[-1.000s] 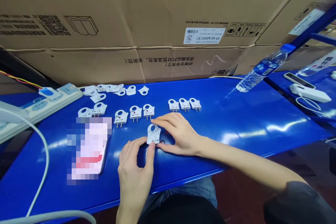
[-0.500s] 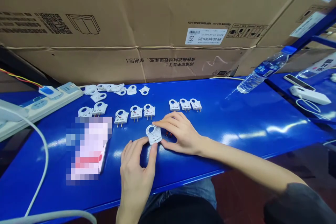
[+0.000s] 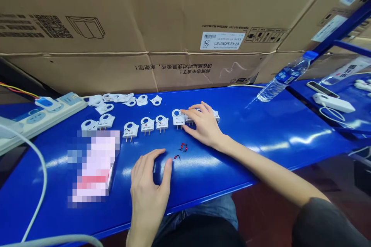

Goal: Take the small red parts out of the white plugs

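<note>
- Right hand [image 3: 204,125]: index finger and thumb pinch a white plug [image 3: 177,118] by its right side
- That plug is on the table [image 3: 232,162], at the left end of a short row, its ring away from the person, its two prongs toward the person
- Under and behind the right hand, more plugs [image 3: 216,115] show in part; the fingers hide the rest
- Left hand [image 3: 150,185]: near the table's front edge, back up, fingers curved, thumb well apart from the index finger, nothing held
- Between the hands, small red-and-black bits [image 3: 184,147] lie loose, one nearer the left thumb
- To the left of the pinched plug, three plugs [image 3: 147,124] in a row, prongs toward the person, red showing on at least two
- Farther left, a pair of plugs [image 3: 106,120] just behind a pale pink slab [image 3: 100,162], which is blurred
- Behind these, a loose group of white covers [image 3: 142,100], some overlapping
- Far left, a power strip [image 3: 37,119] and a white cable [image 3: 43,173]
- Right rear, a bottle [image 3: 285,77], tilted in view; past it, a white adapter [image 3: 333,102] and a dark phone [image 3: 323,89]
- At the back, a big cardboard box [image 3: 174,73], its print upside down
</note>
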Motion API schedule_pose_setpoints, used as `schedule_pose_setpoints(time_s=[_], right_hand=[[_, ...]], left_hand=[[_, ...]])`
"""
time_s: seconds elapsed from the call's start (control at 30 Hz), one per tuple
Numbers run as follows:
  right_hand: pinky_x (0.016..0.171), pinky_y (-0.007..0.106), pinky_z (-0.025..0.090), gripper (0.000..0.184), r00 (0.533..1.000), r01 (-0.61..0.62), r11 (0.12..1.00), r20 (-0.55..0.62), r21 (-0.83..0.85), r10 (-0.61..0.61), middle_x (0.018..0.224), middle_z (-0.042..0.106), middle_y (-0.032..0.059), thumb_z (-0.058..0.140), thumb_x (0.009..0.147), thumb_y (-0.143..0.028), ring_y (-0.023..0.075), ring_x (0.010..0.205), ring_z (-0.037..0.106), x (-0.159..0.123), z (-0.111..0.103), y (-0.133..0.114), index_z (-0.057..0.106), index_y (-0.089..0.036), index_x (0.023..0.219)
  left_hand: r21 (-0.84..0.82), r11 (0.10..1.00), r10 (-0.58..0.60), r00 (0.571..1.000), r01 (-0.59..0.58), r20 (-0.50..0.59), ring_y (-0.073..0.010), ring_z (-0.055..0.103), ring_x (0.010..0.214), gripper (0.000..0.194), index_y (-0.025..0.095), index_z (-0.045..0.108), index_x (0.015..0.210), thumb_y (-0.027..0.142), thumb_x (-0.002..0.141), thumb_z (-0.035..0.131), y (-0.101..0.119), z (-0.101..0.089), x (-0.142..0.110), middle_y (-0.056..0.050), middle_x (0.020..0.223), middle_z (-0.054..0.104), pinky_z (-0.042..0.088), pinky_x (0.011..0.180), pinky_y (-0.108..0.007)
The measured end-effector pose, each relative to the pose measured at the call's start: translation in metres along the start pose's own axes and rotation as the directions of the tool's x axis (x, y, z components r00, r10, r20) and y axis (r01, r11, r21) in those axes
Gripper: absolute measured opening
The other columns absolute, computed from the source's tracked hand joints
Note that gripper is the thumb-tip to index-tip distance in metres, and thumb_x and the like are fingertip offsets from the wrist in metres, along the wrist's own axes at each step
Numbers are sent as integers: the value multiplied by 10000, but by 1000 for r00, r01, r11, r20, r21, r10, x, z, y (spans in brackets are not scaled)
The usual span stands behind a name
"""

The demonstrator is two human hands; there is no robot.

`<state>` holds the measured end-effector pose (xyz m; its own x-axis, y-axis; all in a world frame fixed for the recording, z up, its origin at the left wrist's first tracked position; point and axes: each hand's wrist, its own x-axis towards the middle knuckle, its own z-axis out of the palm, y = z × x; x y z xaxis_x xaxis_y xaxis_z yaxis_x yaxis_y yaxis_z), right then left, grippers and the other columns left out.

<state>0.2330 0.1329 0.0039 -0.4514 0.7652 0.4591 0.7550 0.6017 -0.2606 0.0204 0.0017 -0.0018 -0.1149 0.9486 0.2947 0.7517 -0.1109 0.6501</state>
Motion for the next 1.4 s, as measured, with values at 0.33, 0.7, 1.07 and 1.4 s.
schedule_pose_setpoints(time_s=[0.33, 0.7, 1.07, 1.4], right_hand=[[1251, 709, 209, 420, 999, 11, 1000, 34, -13, -10, 1353, 717, 89, 634, 959, -237, 345, 1342, 539, 2, 6, 0, 639, -192, 1376], [1284, 696, 172, 350, 976, 196, 980, 91, 43, -199, 1430, 670, 74, 550, 1046, -301, 294, 1399, 510, 0, 9, -25, 643, -229, 1376], [1315, 629, 139, 374, 949, 241, 959, 170, 149, -265, 1442, 673, 46, 466, 1106, -399, 265, 1399, 511, -2, 10, -30, 655, -218, 1373], [1302, 602, 227, 265, 941, 279, 941, 144, 192, -308, 1377, 712, 58, 517, 1079, -310, 261, 1341, 554, -5, 6, -33, 728, -198, 1194]], left_hand=[[-8, 1000, 1, 1000, -1, -5, -281, 678, 1139, 271, 269, 677, 1163, 451, 977, 599, 0, 0, -1, -58, 1176, 745, 502, 1032, -466], [0, 999, 53, 999, -53, -4, -272, 682, 1115, 222, 267, 677, 1143, 403, 980, 611, -2, 2, -1, -51, 1143, 753, 448, 1118, -489], [13, 1000, 21, 1000, -21, 4, -270, 664, 1112, 245, 272, 675, 1145, 437, 986, 589, -1, 2, 0, -41, 1153, 742, 476, 1040, -456], [7, 1000, 19, 1000, -19, -13, -261, 653, 1106, 243, 265, 675, 1141, 435, 992, 586, -2, 1, 1, -48, 1148, 735, 498, 972, -419]])
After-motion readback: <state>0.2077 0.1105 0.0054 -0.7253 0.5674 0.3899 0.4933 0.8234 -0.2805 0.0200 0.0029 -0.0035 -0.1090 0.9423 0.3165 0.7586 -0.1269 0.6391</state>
